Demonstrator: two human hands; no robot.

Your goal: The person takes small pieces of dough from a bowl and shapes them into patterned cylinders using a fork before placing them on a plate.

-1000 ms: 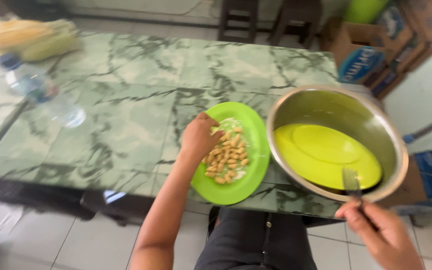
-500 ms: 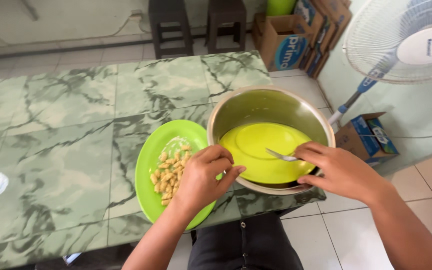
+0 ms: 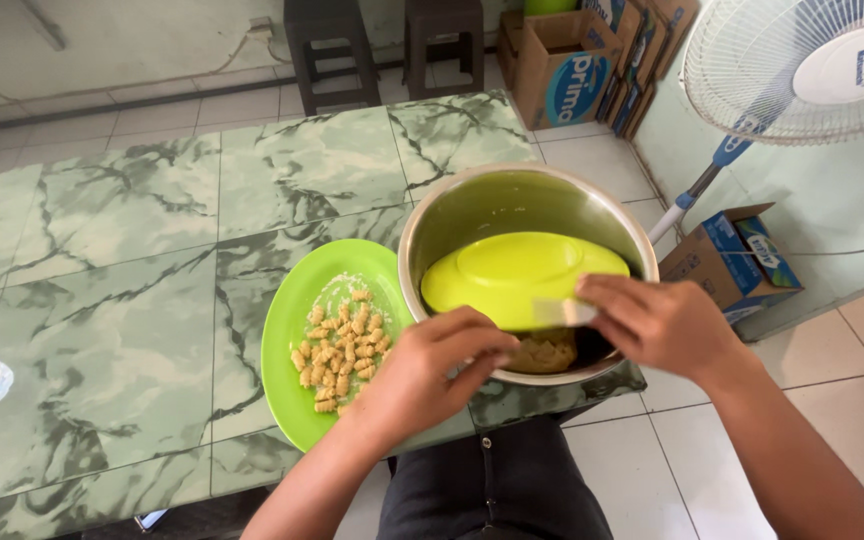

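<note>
Both hands work at a steel bowl [image 3: 527, 215] on a green marble-patterned table [image 3: 112, 240].

The left hand [image 3: 427, 370] curls over the bowl's near rim, fingers half closed, apparently steadying it; a firm grip cannot be confirmed. The right hand [image 3: 657, 322] pinches a flat metal utensil [image 3: 564, 312], seemingly using it to tilt the lime-green lid [image 3: 517, 275] up inside the bowl, which exposes tan dough [image 3: 544, 350] beneath. Just left of the bowl, touching it, a green plate [image 3: 297, 320] holds small shaped pieces [image 3: 342, 345] within easy reach. A fan [image 3: 802, 70] and cardboard boxes [image 3: 577, 60] stand on the floor beyond.
</note>
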